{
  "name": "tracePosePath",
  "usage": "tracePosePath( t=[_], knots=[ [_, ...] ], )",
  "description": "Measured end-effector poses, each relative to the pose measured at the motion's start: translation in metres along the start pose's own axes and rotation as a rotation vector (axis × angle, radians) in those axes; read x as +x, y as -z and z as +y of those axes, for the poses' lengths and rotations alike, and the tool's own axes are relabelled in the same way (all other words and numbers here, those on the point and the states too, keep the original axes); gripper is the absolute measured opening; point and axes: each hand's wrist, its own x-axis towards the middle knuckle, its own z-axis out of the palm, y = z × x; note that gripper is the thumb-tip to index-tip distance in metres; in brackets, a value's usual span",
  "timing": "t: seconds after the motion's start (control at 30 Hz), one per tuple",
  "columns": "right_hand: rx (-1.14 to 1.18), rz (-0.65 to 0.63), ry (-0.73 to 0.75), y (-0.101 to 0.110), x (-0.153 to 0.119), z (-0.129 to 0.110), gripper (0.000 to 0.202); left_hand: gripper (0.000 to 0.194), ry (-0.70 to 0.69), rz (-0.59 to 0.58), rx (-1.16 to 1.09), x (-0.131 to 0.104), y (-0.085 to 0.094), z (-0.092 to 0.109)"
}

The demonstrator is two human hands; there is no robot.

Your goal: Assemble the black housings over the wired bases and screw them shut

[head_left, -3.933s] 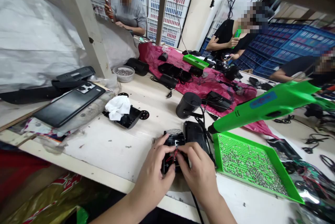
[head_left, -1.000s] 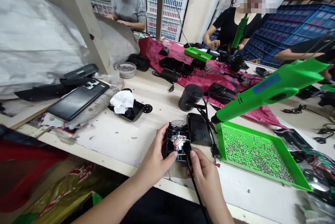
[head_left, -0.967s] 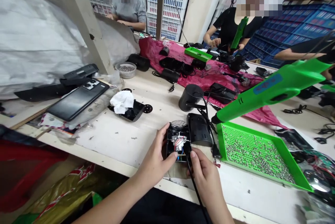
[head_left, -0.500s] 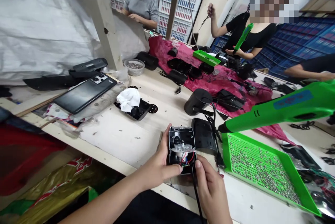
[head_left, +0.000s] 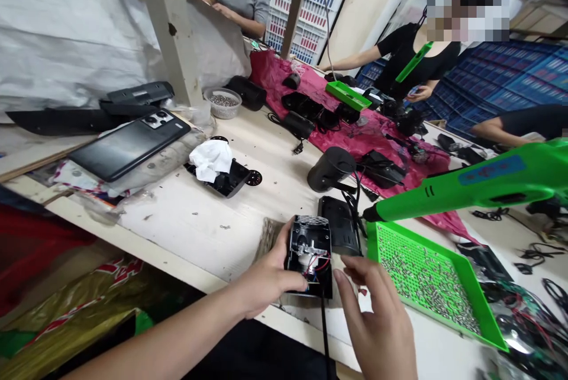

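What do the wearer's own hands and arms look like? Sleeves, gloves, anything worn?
Both the left hand and the right hand are bare, with no gloves. The left forearm has no sleeve as far as the frame shows it. No watch, bracelet or ring is visible; some left fingers are hidden.

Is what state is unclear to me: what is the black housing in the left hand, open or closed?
Open. The black housing in the left hand has no cover over its inside; red wires show there.
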Motion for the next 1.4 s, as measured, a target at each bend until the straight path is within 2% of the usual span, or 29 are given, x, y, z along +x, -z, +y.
tracePosePath(
  t=[0.13, 0.23, 0.57, 0.9, 1.0, 1.13, 1.27, 1.4],
  knots=[
    [-0.021, -0.095, 0.174, 0.000, 0.018, -0.006, 0.006, 0.103, -0.024, 0.006, 0.059, -0.003, 0.001, -0.002],
    [-0.042, -0.152, 0.246, -0.003, 0.023, -0.005, 0.007, 0.105, -0.005, -0.024, 0.044, -0.004, 0.000, 0.000],
    [0.043, -0.213, 0.279, -0.001, 0.029, 0.006, 0.010, 0.114, 0.153, -0.079, -0.164, -0.003, -0.001, 0.010],
    [-0.019, -0.216, 0.296, -0.008, 0.028, 0.012, 0.009, 0.110, 0.139, -0.094, -0.067, -0.003, 0.002, 0.007],
    [0.003, -0.191, 0.289, -0.010, 0.027, 0.013, 0.009, 0.107, 0.121, -0.067, -0.067, -0.004, 0.000, 0.007],
    [0.100, -0.130, 0.196, -0.013, 0.021, 0.010, 0.010, 0.101, 0.101, -0.014, -0.170, -0.004, -0.004, 0.010],
    [0.156, 0.015, 0.120, -0.012, 0.008, 0.006, 0.022, 0.093, 0.150, 0.042, -0.215, -0.005, -0.005, 0.015],
    [0.212, 0.116, -0.026, -0.013, -0.009, 0.008, 0.019, 0.083, 0.185, 0.044, -0.206, -0.006, -0.004, 0.019]
  ],
)
